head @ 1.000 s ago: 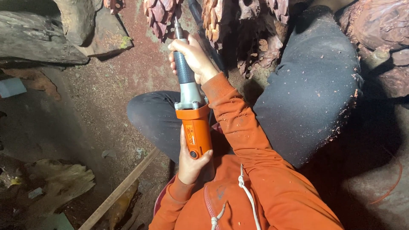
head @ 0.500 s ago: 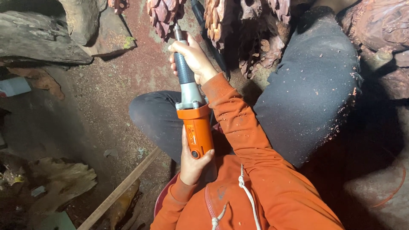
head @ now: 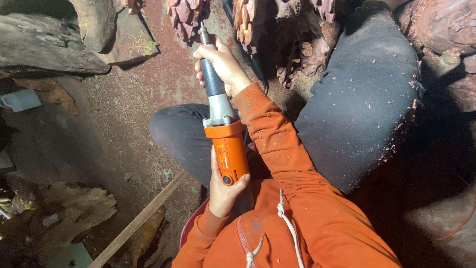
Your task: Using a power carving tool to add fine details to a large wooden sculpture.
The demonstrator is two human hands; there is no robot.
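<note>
Far left edge, mid-height: pale flat package or card [head: 20, 99], light blue-white, roughly rectangular, lying on dirt; print too small to tell. Above it, upper left, big grey log [head: 44, 47] lying across, with a rock slab [head: 131, 42] just beside it. Lower left: crumpled tan scrap [head: 82, 206] and a small grey bit on the ground. A wooden stick [head: 141, 218] runs diagonally from bottom left up toward the centre, ending near the knee. Open reddish dirt floor [head: 124, 119] between log and leg is the main free room; sawdust all over it.

Centre: left hand [head: 225, 191] clenched around the rear end of the orange power grinder [head: 223, 134], thumb wrapped over the butt. The tool runs near upright, orange body low, grey neck above, a small label on the orange side, unreadable. Right hand [head: 223, 67] grasps the dark front grip, fingers closed round it. Tip touches the carved reddish wood piece [head: 188, 20] at the top edge, scale-like petals cut in it; more carved wood to its right.

Right: dark trouser leg [head: 362, 94] dusted with chips, crowding the carving. Orange sleeve [head: 282, 154] crosses the centre. Far right dark, rough wood at the upper right corner, little room there.
</note>
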